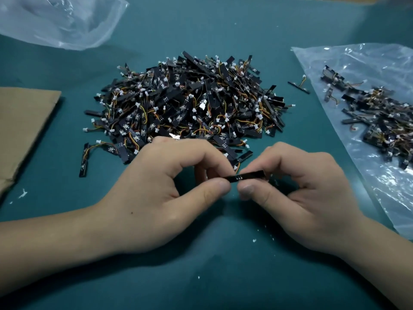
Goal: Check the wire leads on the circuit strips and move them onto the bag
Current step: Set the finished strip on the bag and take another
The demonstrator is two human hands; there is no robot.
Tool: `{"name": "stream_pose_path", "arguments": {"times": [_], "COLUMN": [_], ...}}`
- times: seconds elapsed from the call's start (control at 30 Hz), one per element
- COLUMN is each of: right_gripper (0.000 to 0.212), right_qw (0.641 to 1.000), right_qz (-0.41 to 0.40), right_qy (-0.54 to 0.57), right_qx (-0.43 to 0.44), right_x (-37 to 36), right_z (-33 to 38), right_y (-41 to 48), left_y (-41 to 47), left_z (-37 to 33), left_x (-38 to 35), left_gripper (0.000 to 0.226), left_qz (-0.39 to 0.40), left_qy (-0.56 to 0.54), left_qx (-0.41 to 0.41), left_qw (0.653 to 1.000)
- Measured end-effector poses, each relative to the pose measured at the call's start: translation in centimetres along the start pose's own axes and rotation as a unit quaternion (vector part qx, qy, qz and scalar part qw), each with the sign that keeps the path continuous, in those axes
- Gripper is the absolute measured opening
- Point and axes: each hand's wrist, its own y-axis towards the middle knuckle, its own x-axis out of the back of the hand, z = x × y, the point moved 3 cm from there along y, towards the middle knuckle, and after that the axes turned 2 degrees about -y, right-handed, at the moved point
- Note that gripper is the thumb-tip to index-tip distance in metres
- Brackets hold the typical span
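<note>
Black circuit strip (248, 176) lies crosswise, left hand (156, 193) and right hand (297, 193) pinching its ends.

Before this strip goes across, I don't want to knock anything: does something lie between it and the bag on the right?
Nothing visible does. Between the held strip, pinched by the left hand and right hand, and the bag there is only bare table; a loose strip lies farther back, off that line.

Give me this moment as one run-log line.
step: lead check | left hand, right hand: pinch one thin black circuit strip | centre: large pile of black wired strips | right: smaller heap on clear plastic bag
</note>
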Motion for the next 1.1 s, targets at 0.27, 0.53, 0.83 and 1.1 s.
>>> {"name": "stream_pose_path", "arguments": {"times": [0.27, 0.53, 0.83, 1.1], "right_gripper": [0.009, 0.020, 0.017, 0.008], "right_qw": [1.000, 1.000, 0.999, 0.999], "right_qz": [0.015, 0.019, -0.014, -0.028], "right_qy": [0.016, 0.013, -0.021, -0.020], "right_qx": [0.017, 0.016, 0.028, 0.010], "right_x": [-0.2, -0.3, -0.1, -0.5], "right_z": [0.0, -0.6, 0.0, 0.3], "right_y": [0.3, 0.2, 0.0, 0.3], "left_y": [0.1, -0.3, 0.2, -0.5], "left_z": [0.4, 0.7, 1.0, 0.5], "left_x": [0.2, 0.1, 0.4, 0.3], "left_gripper": [0.004, 0.008, 0.003, 0.004], "left_qz": [0.001, -0.027, -0.016, -0.030], "left_qy": [-0.029, -0.082, -0.059, 0.030], "left_qx": [-0.005, -0.011, -0.005, -0.019], "left_qw": [1.000, 0.996, 0.998, 0.999]}}
